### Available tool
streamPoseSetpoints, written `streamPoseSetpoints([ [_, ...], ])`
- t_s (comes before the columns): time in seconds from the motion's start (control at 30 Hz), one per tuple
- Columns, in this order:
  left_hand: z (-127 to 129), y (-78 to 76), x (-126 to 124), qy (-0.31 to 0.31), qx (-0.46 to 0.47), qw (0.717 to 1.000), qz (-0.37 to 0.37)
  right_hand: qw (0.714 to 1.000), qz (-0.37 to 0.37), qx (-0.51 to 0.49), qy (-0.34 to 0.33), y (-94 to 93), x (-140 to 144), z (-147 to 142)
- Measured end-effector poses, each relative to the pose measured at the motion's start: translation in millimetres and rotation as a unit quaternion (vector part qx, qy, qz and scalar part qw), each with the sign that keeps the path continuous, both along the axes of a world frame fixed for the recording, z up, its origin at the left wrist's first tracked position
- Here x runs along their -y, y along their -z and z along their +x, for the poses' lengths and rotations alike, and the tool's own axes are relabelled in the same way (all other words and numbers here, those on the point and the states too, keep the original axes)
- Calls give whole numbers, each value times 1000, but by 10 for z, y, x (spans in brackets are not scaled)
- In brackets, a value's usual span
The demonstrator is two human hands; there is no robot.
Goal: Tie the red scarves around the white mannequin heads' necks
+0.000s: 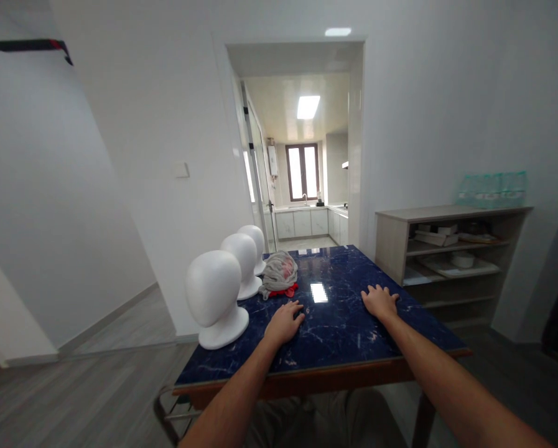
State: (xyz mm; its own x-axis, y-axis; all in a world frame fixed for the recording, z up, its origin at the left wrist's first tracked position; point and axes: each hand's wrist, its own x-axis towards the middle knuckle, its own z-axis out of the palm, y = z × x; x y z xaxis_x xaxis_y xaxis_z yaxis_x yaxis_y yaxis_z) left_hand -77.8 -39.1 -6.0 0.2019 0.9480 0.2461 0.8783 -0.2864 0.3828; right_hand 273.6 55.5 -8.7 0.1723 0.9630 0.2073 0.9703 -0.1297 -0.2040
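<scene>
Head view: both bare forearms reach forward from the bottom edge over the dark blue marbled glossy tabletop (339, 274), and both hands lie palm down on it, holding nothing. The left hand (284, 322) rests flat with its fingers loosely spread and pointing ahead and slightly toward the right hand; the right hand (379, 301) lies flat too, fingers fanned wider, a little farther forward than the left. The two hands are well apart, with a bright ceiling-light reflection on the tabletop between and just beyond them.

Just ahead of the left hand, near its fingertips, lies one crumpled bundle of grey cloth with a red edge (279, 274). To the outer side of the left hand stand three plain white foam mannequin heads in a row running away from the person: the nearest white mannequin head (216, 298) just beside the left wrist, the middle white mannequin head (242, 261) farther on, and the farthest white mannequin head (254, 242) behind it, partly hidden, beside the cloth bundle.

Beyond the right hand, off the tabletop, stands one low beige open shelf unit (451, 249) with dishes on its boards and a pack of blue-green bottles (491, 190) on top
</scene>
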Motion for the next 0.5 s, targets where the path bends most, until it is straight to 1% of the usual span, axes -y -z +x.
streamPoseSetpoints([
  [0.5,11,-48,42,2,3,1000,-2,1000,-8,1,-4,-6,-3,6],
])
